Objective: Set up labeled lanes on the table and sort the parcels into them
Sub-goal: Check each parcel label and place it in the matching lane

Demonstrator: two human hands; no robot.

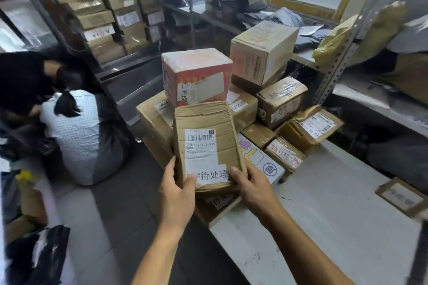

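I hold a flat brown cardboard parcel (206, 143) upright in front of me; it bears a white shipping label and a white tag with Chinese characters. My left hand (174, 188) grips its lower left edge, thumb on the front. My right hand (251, 186) grips its lower right corner the same way. Behind it a heap of parcels sits at the left end of the white table (324, 215): a red-and-white box (196, 74) on a big brown carton (154, 120), a tall carton (261, 53), and several small taped boxes (281, 99).
A cardboard label card (401, 196) lies on the table at the right. Metal shelving (340, 65) with bags stands behind the table. Two people (78, 132) crouch on the floor at left. Stacked cartons (104, 11) fill the back; black bags (34, 257) lie at bottom left.
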